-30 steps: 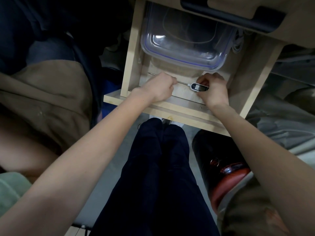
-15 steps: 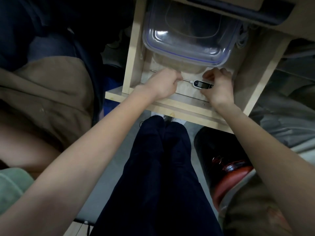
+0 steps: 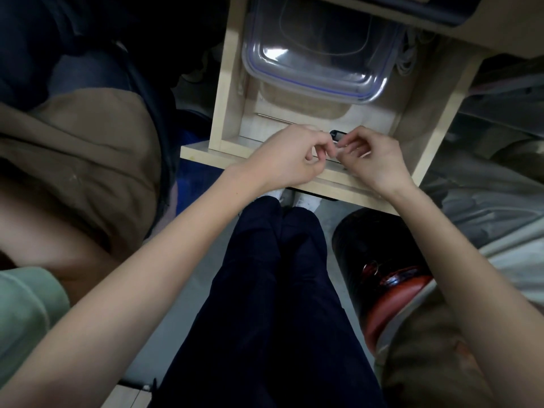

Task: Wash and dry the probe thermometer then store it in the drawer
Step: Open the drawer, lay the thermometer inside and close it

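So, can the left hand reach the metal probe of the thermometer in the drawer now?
Probably yes. The left hand is over the open drawer front, and the probe lies bare on the drawer floor just beyond its fingers. The clear container sits farther back, not over it.

Dim, murky light with deep shadow at the upper left, white glare on the container lid (image 3: pixel 318 51), and wide-angle bending at the edges.
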The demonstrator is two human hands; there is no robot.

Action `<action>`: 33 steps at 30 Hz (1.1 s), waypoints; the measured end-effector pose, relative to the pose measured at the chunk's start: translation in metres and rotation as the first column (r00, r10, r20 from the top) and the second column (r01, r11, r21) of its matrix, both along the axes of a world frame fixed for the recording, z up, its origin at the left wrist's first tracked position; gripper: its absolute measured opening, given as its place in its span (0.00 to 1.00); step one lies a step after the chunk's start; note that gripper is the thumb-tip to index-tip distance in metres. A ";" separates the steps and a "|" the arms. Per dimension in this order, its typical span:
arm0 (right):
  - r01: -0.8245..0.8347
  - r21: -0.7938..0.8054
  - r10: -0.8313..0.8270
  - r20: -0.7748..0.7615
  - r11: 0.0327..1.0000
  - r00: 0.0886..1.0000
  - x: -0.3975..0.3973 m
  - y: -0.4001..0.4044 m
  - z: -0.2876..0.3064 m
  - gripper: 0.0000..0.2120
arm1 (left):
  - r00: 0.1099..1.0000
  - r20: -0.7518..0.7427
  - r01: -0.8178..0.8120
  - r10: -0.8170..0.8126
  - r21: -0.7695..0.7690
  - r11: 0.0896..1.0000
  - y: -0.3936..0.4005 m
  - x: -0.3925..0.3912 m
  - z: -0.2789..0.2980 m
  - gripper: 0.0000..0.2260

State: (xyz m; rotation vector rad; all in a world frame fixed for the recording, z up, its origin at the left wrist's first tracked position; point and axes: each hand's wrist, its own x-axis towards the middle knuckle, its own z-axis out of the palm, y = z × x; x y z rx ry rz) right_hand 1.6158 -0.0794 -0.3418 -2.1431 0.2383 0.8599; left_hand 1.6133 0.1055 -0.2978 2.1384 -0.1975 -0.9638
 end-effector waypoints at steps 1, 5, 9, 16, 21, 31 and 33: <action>-0.026 0.013 0.026 0.014 1.000 1.000 -0.003 0.001 0.006 0.07 | 1.000 0.015 -0.019 0.019 -0.012 1.000 0.000 -0.004 0.004 0.10; -0.171 0.027 0.168 0.090 0.985 0.982 -0.014 0.006 0.027 0.06 | 0.998 0.034 -0.053 0.055 -0.051 0.997 0.000 -0.021 0.011 0.09; -0.180 -0.015 0.180 0.187 0.984 0.966 -0.024 0.003 0.039 0.07 | 0.990 0.109 -0.078 0.087 -0.082 0.994 -0.003 -0.037 0.018 0.06; -0.104 -0.060 0.118 0.336 0.993 0.934 -0.064 0.005 0.056 0.06 | 0.987 0.125 -0.092 0.101 -0.072 0.993 -0.008 -0.079 0.025 0.02; -0.134 -0.133 0.179 0.431 0.982 0.885 -0.093 0.005 0.063 0.04 | 0.979 0.205 0.014 -0.023 0.045 0.999 -0.002 -0.112 0.011 0.11; -0.405 -0.313 0.489 0.269 0.859 0.830 -0.121 0.005 0.032 0.19 | 0.982 0.150 -0.149 0.117 0.222 0.964 0.006 -0.118 -0.015 0.18; -0.375 -0.344 0.479 0.297 0.861 0.826 -0.121 0.007 0.028 0.17 | 0.983 0.140 -0.155 0.122 0.260 0.953 0.006 -0.113 -0.020 0.16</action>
